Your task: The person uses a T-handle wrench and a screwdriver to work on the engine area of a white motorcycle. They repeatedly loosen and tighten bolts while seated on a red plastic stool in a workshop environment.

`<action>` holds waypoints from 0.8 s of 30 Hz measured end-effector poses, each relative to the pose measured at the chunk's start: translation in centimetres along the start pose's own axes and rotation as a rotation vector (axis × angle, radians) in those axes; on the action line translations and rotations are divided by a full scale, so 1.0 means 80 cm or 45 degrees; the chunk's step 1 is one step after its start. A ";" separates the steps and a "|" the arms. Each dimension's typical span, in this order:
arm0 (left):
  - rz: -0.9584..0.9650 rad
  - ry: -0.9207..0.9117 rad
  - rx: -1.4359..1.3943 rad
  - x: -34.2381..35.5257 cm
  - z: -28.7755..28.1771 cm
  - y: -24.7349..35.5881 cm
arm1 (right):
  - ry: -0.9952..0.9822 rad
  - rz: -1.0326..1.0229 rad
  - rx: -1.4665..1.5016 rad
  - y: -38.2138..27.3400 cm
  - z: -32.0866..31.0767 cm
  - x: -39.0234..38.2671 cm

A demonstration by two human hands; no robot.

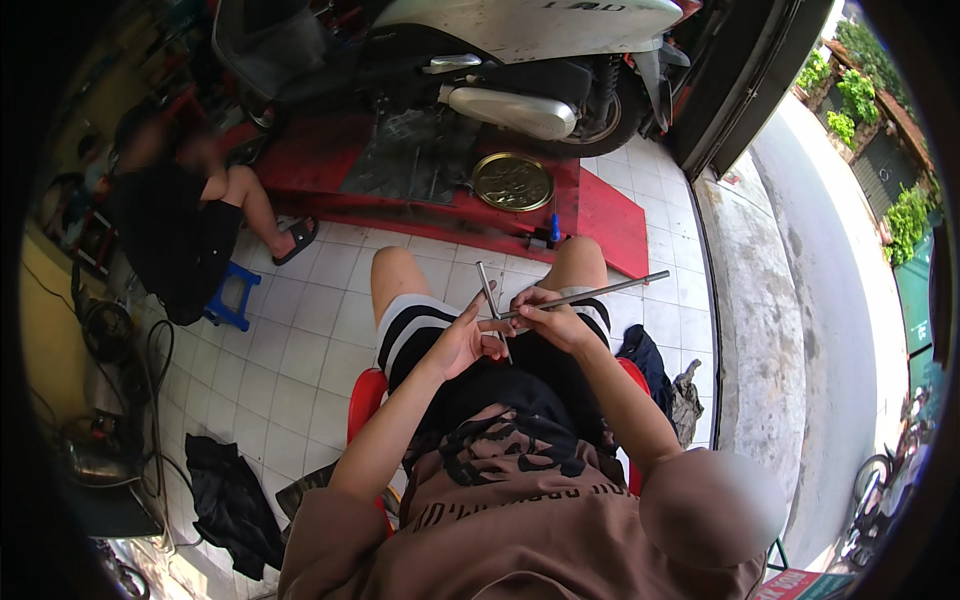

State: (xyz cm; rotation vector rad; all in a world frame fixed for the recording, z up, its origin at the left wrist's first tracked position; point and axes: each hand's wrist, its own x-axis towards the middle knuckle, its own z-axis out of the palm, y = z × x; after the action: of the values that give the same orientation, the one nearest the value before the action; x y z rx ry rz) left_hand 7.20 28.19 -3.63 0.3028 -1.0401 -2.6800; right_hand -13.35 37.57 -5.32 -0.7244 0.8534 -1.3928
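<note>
In front of my lap I hold a metal T-handle wrench [600,293], its long shaft pointing right and slightly away. My right hand [550,318] is closed around the shaft near the crossbar. Against the crossbar rests my left hand [468,338], some fingers curled about it and others partly stretched. The crossbar stands slantwise between my two hands, just above my striped shorts. Past my knees, a round golden tray [513,182] with small parts in it lies on a red lift platform [400,222]. A blue-handled screwdriver [555,228] stands at the platform's near edge.
A scooter [520,105] stands on the platform. At left another person [165,215] sits on a blue stool [232,297]. Dark cloth [230,500] lies on the tiles at lower left, more cloth [648,365] at right. Cables [158,400] hang at left; a street lies beyond the doorway.
</note>
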 end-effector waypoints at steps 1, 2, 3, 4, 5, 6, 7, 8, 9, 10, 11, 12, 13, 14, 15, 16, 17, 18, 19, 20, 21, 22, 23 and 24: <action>0.011 -0.049 -0.031 0.000 0.008 0.006 | -0.008 -0.013 -0.010 0.000 -0.001 0.000; 0.036 -0.110 -0.057 0.002 0.008 0.006 | -0.015 -0.027 -0.020 -0.002 -0.003 0.001; 0.062 -0.169 -0.085 0.002 0.009 0.006 | -0.023 -0.039 -0.031 -0.003 -0.006 0.001; 0.088 -0.229 -0.112 0.002 0.008 0.006 | -0.011 -0.062 0.000 -0.003 -0.008 0.001; 0.037 -0.280 -0.025 0.005 -0.002 0.003 | 0.002 -0.085 0.031 -0.003 -0.011 0.001; -0.011 -0.330 0.062 0.009 -0.012 0.003 | 0.012 -0.107 0.060 -0.005 -0.013 0.002; -0.060 -0.380 0.149 0.010 -0.021 0.000 | 0.006 -0.123 0.085 -0.007 -0.015 0.002; -0.079 -0.264 0.274 0.010 -0.027 -0.007 | 0.015 -0.127 0.127 -0.008 -0.015 0.003; -0.099 -0.154 0.395 0.011 -0.021 -0.011 | 0.031 -0.133 0.165 -0.010 -0.019 0.000; -0.120 -0.043 0.515 0.012 -0.017 -0.014 | 0.047 -0.138 0.203 -0.012 -0.022 -0.002; -0.166 -0.019 0.553 0.016 -0.022 -0.017 | 0.032 -0.162 0.220 -0.007 -0.030 -0.001; -0.116 0.028 0.569 0.016 -0.021 -0.018 | 0.026 -0.161 0.250 -0.008 -0.027 -0.001; -0.066 0.076 0.584 0.017 -0.019 -0.020 | 0.019 -0.160 0.280 -0.009 -0.023 -0.002; -0.016 0.124 0.599 0.016 -0.019 -0.021 | 0.013 -0.158 0.310 -0.009 -0.020 -0.002; -0.025 0.150 0.500 0.012 -0.020 -0.021 | 0.006 -0.143 0.311 -0.009 -0.014 -0.001; -0.024 0.194 0.438 0.012 -0.024 -0.023 | -0.001 -0.127 0.311 -0.010 -0.007 -0.001; -0.020 0.239 0.377 0.013 -0.028 -0.028 | -0.010 -0.110 0.312 -0.009 -0.002 0.000; -0.016 0.276 0.310 0.016 -0.024 -0.027 | -0.033 -0.102 0.293 -0.007 -0.004 0.001; -0.020 0.209 0.319 0.018 -0.023 -0.023 | -0.056 -0.093 0.274 -0.007 -0.007 0.000; -0.035 0.144 0.336 0.019 -0.021 -0.019 | -0.081 -0.085 0.255 -0.006 -0.009 0.001; -0.049 0.088 0.353 0.016 -0.017 -0.013 | -0.056 -0.063 0.221 -0.005 -0.006 0.002; -0.062 0.032 0.370 0.013 -0.015 -0.009 | -0.032 -0.042 0.187 -0.004 -0.003 0.003; -0.035 0.091 0.339 0.014 -0.016 -0.009 | -0.010 -0.020 0.151 -0.004 0.000 0.005; -0.029 0.103 0.317 0.011 -0.016 -0.012 | 0.019 0.043 0.142 -0.006 0.000 0.007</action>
State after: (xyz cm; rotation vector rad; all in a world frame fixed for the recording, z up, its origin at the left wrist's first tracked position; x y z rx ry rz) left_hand 6.55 27.79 -5.28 0.4678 -1.3532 -2.5340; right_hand -13.56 36.99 -4.96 -0.6123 0.7898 -1.4055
